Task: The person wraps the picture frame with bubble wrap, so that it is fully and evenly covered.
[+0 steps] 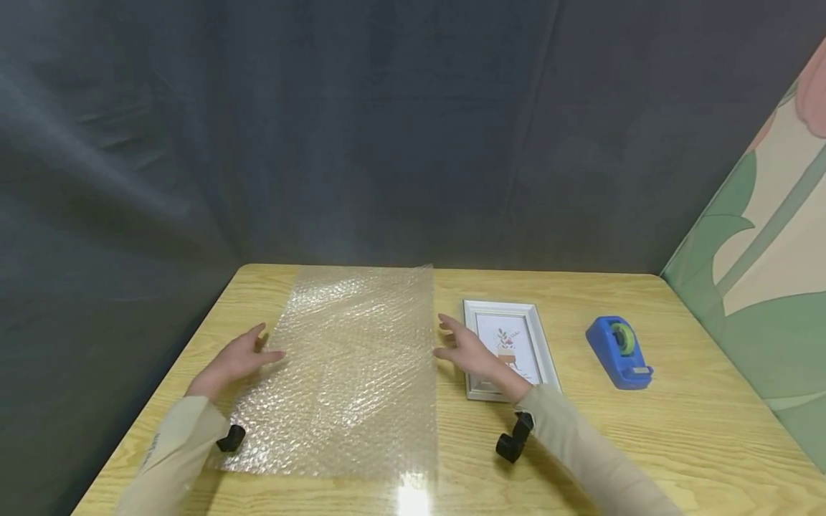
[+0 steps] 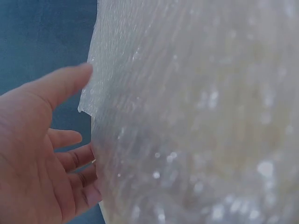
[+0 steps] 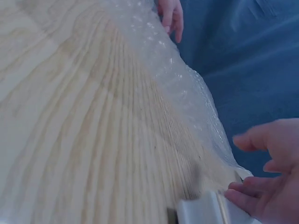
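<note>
A clear sheet of bubble wrap (image 1: 351,373) lies spread over the left half of the table. At its left edge is my left hand (image 1: 239,357), fingers loosely bent and thumb apart; in the left wrist view the fingertips (image 2: 93,193) meet the sheet's edge, but whether they touch it I cannot tell. My right hand (image 1: 474,352) hovers between the wrap's right edge and a white picture frame (image 1: 474,387), its wrist crossing over the frame. Thumb and fingers stand apart with nothing between them. In the right wrist view, the frame's corner (image 3: 203,210) shows beside the fingers.
A blue tape dispenser (image 1: 621,355) with a green roll stands right of the frame. The wooden table (image 1: 697,444) ends at a dark curtain (image 1: 400,136) behind and on the left. A floral-patterned panel (image 1: 768,272) borders the right side. Black wrist mounts (image 1: 513,446) hang below both sleeves.
</note>
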Demonstrator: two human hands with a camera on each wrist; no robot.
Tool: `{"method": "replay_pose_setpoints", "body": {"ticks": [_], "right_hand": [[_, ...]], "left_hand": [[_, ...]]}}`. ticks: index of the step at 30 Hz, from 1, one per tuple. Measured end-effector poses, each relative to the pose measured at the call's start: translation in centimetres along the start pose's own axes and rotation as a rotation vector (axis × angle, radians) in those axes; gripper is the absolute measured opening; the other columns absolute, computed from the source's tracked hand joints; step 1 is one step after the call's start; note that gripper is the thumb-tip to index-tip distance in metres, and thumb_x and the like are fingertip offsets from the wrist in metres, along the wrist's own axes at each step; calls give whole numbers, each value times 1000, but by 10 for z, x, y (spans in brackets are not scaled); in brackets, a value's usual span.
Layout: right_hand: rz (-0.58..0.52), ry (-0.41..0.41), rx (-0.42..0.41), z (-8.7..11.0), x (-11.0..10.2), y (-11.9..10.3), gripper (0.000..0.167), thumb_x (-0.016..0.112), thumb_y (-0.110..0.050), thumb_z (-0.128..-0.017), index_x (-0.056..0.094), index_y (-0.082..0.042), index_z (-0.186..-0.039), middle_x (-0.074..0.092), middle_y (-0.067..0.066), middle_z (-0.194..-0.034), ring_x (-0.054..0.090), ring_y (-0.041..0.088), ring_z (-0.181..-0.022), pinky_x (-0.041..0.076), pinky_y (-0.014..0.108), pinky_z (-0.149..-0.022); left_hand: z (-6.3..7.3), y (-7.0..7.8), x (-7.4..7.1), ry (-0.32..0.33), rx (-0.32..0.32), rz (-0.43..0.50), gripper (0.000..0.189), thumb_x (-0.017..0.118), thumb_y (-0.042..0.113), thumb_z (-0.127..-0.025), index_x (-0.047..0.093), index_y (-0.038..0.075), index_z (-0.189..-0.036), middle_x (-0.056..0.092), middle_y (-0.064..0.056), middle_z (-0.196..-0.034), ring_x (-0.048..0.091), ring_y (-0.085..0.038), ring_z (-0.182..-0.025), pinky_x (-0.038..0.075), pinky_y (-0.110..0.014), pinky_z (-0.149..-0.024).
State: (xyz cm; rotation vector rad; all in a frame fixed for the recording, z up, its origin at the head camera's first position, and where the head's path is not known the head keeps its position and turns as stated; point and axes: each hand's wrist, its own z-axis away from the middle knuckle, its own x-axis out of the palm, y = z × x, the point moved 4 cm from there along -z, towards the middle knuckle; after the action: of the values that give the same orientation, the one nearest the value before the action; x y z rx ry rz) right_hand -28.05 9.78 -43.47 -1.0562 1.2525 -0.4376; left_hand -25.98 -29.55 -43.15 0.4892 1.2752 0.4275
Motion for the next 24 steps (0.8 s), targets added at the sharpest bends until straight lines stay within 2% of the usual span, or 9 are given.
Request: {"method": "replay_pose_setpoints", "body": {"ticks": [4, 8, 11, 15, 20, 24], "right_hand": [[-44, 51, 47, -8, 3, 2, 68, 60, 1, -82, 25, 4, -140, 42, 28, -129, 51, 39, -108, 47, 42, -88], [-148, 76, 100, -14, 8, 4, 70, 55, 10, -78, 22, 6, -139, 43, 30, -125, 56, 36, -100, 53, 33, -74], [-187, 78, 134, -19, 11, 4, 71, 52, 13, -75, 21, 8, -139, 44, 30, -124, 60, 27, -82, 52, 27, -58], [-168, 92, 161, -23, 12, 3, 72, 52, 14, -72, 26, 6, -139, 49, 26, -122, 52, 13, -61, 45, 21, -46], [-157, 104, 157, -25, 10, -1, 72, 52, 15, -71, 29, 5, -138, 52, 23, -118, 52, 11, -62, 43, 20, -44], [-181, 116, 145, -22, 5, -7, 73, 53, 16, -71, 28, 4, -138, 53, 22, -117, 59, 17, -73, 50, 22, -53]], "left_hand": [[2, -1, 0, -2, 1, 17, 83, 58, 36, -87, 15, -13, -138, 41, -37, -124, 44, -46, -110, 41, -54, -88], [3, -2, 0, 22, 39, 59, 68, 59, 19, -87, 24, -16, -134, 50, -29, -108, 53, -30, -86, 48, -39, -70], [4, -2, 0, 43, 63, 91, 60, 59, 8, -85, 30, -17, -131, 52, -22, -99, 50, -21, -73, 45, -30, -59], [5, 0, 1, 77, 76, 76, 55, 59, 5, -84, 35, -15, -129, 53, -18, -94, 49, -20, -72, 43, -28, -57], [6, 3, -1, 104, 72, 68, 53, 58, 5, -85, 37, -12, -130, 54, -17, -93, 52, -21, -75, 46, -29, -58], [6, 8, -4, 129, 88, 41, 48, 54, 6, -88, 38, -11, -130, 55, -17, -94, 55, -20, -73, 46, -28, -57]]}}
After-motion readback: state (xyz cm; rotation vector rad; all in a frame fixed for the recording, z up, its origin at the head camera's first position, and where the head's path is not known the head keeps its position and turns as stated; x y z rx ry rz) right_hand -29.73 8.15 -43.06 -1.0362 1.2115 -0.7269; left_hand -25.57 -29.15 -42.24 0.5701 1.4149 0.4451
